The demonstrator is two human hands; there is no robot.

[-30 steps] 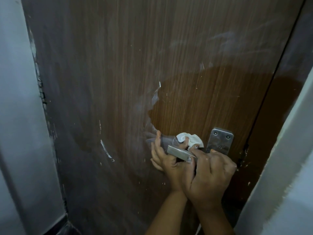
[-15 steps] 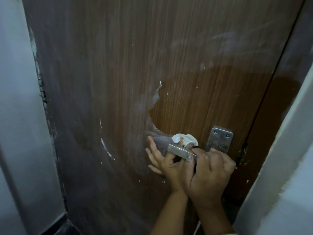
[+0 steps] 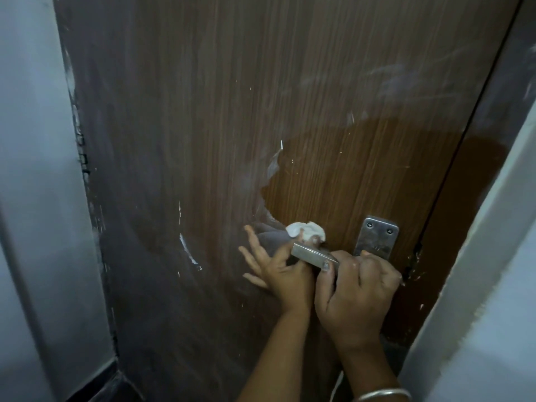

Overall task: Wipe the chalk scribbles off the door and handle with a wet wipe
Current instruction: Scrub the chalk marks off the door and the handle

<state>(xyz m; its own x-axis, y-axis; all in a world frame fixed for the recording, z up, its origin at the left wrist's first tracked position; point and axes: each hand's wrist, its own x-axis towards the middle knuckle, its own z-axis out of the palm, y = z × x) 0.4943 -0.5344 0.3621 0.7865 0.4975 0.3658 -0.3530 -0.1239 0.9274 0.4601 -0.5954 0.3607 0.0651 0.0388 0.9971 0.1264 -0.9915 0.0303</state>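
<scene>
Gripping one handle (image 3: 314, 255), right hand (image 3: 358, 294); left hand (image 3: 282, 274) pinching one wipe (image 3: 304, 228)

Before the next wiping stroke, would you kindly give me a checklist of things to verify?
1. Left hand holds the wet wipe: ok.
2. Right hand grips the lever handle: ok.
3. Door above the lever handle wiped clean: ok.
4. Chalk streak left of the lever handle gone: not ok.
5. Chalk haze at upper right gone: not ok.
6. Wet wipe damp enough: cannot tell.
</scene>
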